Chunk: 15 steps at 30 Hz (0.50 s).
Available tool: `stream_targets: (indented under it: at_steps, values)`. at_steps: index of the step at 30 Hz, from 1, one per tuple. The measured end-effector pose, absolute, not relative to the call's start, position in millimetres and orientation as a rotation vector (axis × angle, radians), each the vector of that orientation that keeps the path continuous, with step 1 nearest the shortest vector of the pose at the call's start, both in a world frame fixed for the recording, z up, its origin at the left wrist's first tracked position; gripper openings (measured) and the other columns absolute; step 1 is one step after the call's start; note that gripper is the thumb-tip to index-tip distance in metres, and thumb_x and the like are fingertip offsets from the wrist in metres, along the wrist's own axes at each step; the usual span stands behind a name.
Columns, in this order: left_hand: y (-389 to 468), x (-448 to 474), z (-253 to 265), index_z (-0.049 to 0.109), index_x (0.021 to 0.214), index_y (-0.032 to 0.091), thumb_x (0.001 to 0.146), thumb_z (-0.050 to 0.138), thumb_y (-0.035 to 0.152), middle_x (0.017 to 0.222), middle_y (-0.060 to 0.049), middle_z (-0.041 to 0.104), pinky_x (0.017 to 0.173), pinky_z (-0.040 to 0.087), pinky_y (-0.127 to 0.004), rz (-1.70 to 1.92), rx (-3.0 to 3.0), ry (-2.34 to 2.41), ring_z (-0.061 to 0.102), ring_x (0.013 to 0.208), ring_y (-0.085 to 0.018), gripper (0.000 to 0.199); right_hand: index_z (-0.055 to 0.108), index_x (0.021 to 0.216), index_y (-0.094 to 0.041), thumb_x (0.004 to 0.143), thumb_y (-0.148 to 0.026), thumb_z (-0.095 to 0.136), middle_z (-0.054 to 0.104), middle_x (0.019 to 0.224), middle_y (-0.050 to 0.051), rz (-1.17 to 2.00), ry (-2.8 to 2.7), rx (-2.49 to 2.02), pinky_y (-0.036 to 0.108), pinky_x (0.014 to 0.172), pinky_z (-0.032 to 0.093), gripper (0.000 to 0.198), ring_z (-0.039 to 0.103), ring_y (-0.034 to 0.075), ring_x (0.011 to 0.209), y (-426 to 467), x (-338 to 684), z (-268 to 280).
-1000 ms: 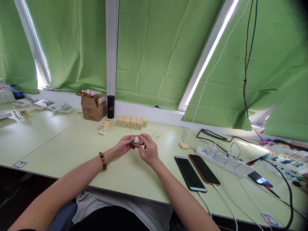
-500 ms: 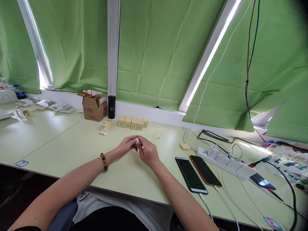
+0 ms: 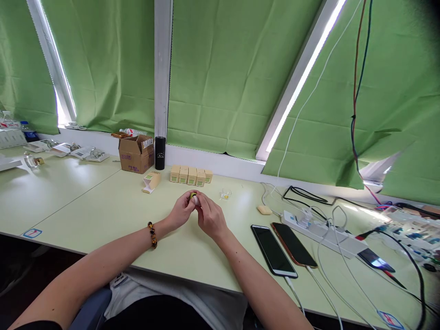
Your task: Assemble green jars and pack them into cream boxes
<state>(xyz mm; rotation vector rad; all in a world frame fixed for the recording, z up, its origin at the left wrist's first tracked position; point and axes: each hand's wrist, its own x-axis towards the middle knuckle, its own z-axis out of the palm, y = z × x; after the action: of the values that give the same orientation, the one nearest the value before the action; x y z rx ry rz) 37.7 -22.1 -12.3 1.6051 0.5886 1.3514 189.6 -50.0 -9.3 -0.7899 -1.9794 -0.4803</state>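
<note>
Between both hands is a small round white object with a yellow-green and dark part [image 3: 195, 197]; fingers cover much of it, so its kind is unclear. My left hand [image 3: 181, 211], with a beaded bracelet [image 3: 152, 235] on the wrist, pinches it from the left. From the other side, the fingers of my right hand [image 3: 211, 216] close round it. Just beyond the hands stands a row of small kraft boxes [image 3: 191, 176]. An opened kraft box [image 3: 151, 181] lies to their left. A small clear plastic piece with yellow in it [image 3: 225, 195] rests to the right.
Two phones, one white-edged [image 3: 274, 250] and one brown-edged [image 3: 294, 244], lie right of my arm. A white power strip [image 3: 326, 233] trails several cables. At the back stand a cardboard box [image 3: 135, 155] and a black tumbler [image 3: 160, 153]. A glass bottle [image 3: 30, 160] is far left.
My left hand has turned and shifted slightly around the small object, and more of its yellow-green part shows. The bracelet wrist has moved a little right. The right hand has barely moved.
</note>
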Motion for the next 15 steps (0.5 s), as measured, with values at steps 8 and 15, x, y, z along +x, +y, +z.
stream_targets:
  at_steps: [8,15]
  values:
    - [-27.3,34.2,-9.3,0.061,0.126,0.015,0.100,0.052,0.047,0.101,-0.008,0.066,0.070,0.050,-0.028,1.310,1.583,0.568,0.058,0.079,-0.014,0.042,0.047,0.149,-0.019,0.105,-0.022,0.042,0.067,0.135,0.018,-0.379,-1.933,-0.813,0.047,0.098,0.063,0.045,0.066,0.028,0.125,-48.5,191.9,-13.0]
    - [-24.2,29.9,-8.3,0.059,0.132,0.016,0.089,0.072,0.054,0.109,-0.012,0.067,0.079,0.053,-0.030,1.169,1.578,0.469,0.063,0.095,-0.019,0.058,0.038,0.156,-0.023,0.099,-0.017,0.050,0.061,0.140,0.017,-0.189,-1.950,-0.807,0.051,0.099,0.062,0.058,0.061,0.030,0.130,-52.4,190.6,-15.1]
